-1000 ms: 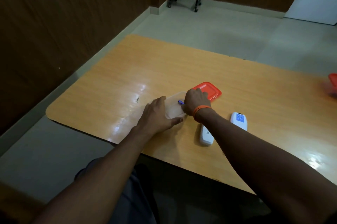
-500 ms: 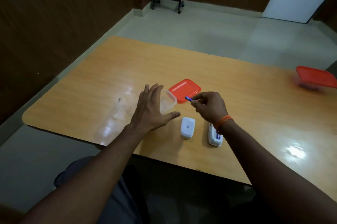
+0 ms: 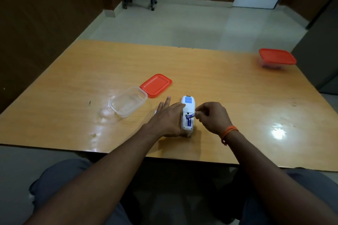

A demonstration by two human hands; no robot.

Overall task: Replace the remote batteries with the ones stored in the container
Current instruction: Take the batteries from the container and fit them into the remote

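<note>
Remote (image 3: 188,108) lies back-up on the desk (image 3: 219,82) between both hands. Left hand (image 3: 169,120) rests flat and spread along its side, bracing it. Right hand (image 3: 213,117) pinches a blue battery (image 3: 190,115) by one end, tilted into the open bay. Judged light, rigid and smooth, so liable to roll; an end-grip suits. Bay contacts and polarity marks unreadable. Clear container (image 3: 128,103) beyond the left hand appears empty.

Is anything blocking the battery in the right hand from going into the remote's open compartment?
Nothing visible does. The right hand holds the blue battery tilted with its tip at the open bay of the remote, where another battery already lies in one slot. The left hand steadies the remote from its left side, clear of the bay.
</note>
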